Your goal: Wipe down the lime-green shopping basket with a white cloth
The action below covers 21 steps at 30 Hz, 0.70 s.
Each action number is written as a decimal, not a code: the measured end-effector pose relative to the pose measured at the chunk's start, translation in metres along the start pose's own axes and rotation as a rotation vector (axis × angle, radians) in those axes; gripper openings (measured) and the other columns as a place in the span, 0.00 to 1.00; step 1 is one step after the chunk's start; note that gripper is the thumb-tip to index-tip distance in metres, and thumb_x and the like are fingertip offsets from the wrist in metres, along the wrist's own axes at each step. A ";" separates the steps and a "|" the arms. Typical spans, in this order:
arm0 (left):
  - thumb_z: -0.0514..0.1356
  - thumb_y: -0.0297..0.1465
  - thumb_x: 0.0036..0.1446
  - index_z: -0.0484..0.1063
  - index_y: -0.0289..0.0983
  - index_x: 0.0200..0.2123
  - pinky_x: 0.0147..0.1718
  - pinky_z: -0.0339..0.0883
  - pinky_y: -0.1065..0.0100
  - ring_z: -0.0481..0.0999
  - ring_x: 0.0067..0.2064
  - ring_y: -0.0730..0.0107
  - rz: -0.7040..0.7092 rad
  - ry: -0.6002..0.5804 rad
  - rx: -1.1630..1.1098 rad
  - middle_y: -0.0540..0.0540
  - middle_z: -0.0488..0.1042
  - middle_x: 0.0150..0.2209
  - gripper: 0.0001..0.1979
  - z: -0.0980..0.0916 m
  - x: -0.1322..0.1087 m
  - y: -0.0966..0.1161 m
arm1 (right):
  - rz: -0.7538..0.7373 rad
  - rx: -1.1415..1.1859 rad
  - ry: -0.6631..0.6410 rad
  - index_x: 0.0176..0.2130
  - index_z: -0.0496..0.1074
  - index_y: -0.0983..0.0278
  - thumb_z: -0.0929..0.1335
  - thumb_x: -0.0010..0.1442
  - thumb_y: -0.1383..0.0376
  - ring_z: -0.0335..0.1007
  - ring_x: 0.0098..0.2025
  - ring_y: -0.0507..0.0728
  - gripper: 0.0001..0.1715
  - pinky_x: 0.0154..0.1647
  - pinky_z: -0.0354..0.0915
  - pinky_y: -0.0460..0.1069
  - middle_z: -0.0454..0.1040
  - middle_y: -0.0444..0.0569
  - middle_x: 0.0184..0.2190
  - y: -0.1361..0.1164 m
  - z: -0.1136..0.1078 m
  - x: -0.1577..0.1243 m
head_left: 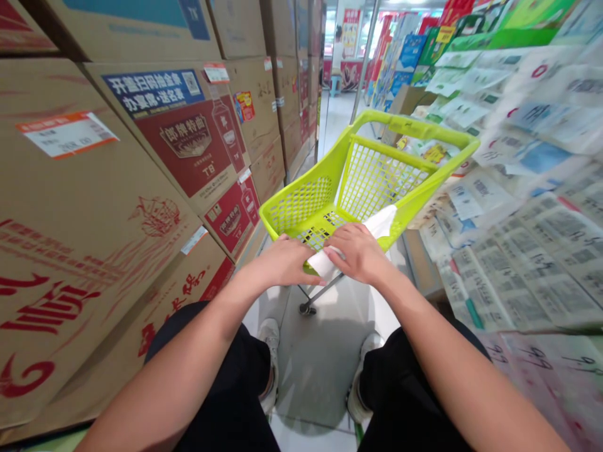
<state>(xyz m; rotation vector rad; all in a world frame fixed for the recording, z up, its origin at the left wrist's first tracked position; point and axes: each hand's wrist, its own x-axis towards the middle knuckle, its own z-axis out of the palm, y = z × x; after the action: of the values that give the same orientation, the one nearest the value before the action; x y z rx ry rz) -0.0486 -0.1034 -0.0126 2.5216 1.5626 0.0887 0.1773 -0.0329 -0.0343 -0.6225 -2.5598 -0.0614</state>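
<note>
A lime-green plastic shopping cart (301, 199) with a latticed basket is right in front of me, tilted in the view. A white cloth or paper wipe (384, 221) lies along its near rim. My left hand (293, 260) is closed over the left part of that rim, its thumb against the white wipe. Over the wipe, my right hand (355, 250) is closed with its fingers curled, pressing it onto the rim. The fingertips of both hands are partly hidden beyond the rim. The basket's visible floor shows only its lattice.
Stacked cardboard cartons (179, 144) with price tags wall the left side. On the right, piled plastic-wrapped packs (509, 207) lean close to the cart. A caster (307, 309) stands on the tiled floor between my shoes. A person (338, 53) is near a blue stool (335, 85) far ahead.
</note>
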 end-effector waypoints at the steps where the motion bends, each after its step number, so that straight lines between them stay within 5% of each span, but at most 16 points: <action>1: 0.69 0.55 0.60 0.82 0.38 0.44 0.48 0.70 0.56 0.85 0.49 0.47 -0.012 -0.019 0.031 0.41 0.86 0.43 0.26 -0.001 0.001 0.000 | 0.022 -0.038 -0.028 0.39 0.78 0.60 0.60 0.78 0.54 0.74 0.45 0.63 0.24 0.53 0.62 0.59 0.82 0.52 0.38 0.000 0.001 0.001; 8: 0.65 0.54 0.63 0.81 0.36 0.42 0.44 0.70 0.58 0.85 0.48 0.49 -0.035 -0.090 0.141 0.40 0.85 0.44 0.25 -0.004 0.006 0.001 | 0.325 -0.248 0.065 0.30 0.75 0.62 0.59 0.77 0.58 0.66 0.39 0.63 0.28 0.47 0.55 0.59 0.79 0.54 0.31 0.079 -0.012 -0.005; 10: 0.64 0.53 0.65 0.81 0.36 0.43 0.45 0.71 0.56 0.85 0.49 0.47 -0.035 -0.087 0.162 0.38 0.85 0.45 0.25 -0.001 0.008 0.004 | 0.306 -0.241 0.099 0.31 0.76 0.62 0.61 0.77 0.56 0.66 0.40 0.63 0.27 0.49 0.54 0.59 0.80 0.53 0.32 0.070 -0.008 -0.004; 16: 0.59 0.40 0.69 0.82 0.36 0.41 0.44 0.72 0.56 0.86 0.47 0.46 -0.060 -0.090 0.200 0.35 0.86 0.44 0.16 0.003 0.011 0.003 | -0.021 -0.122 0.060 0.37 0.77 0.61 0.64 0.75 0.52 0.66 0.43 0.62 0.21 0.51 0.54 0.59 0.79 0.50 0.35 -0.027 0.029 0.001; 18: 0.60 0.41 0.69 0.83 0.36 0.40 0.43 0.72 0.57 0.86 0.46 0.48 -0.053 -0.112 0.202 0.36 0.86 0.43 0.16 0.001 0.009 0.000 | -0.065 -0.154 0.051 0.37 0.76 0.61 0.64 0.75 0.50 0.65 0.42 0.62 0.22 0.48 0.54 0.59 0.78 0.50 0.35 -0.020 0.028 0.001; 21: 0.63 0.46 0.66 0.83 0.36 0.41 0.43 0.72 0.59 0.86 0.46 0.50 -0.057 -0.136 0.212 0.37 0.86 0.42 0.18 -0.002 0.006 -0.003 | 0.071 -0.189 0.089 0.34 0.75 0.60 0.63 0.75 0.51 0.65 0.42 0.63 0.23 0.48 0.56 0.59 0.76 0.52 0.34 0.032 0.015 -0.006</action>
<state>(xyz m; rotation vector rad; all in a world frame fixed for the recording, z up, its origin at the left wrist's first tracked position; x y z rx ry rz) -0.0491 -0.0963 -0.0117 2.5712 1.6669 -0.2636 0.1889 -0.0040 -0.0523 -0.7628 -2.4617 -0.3023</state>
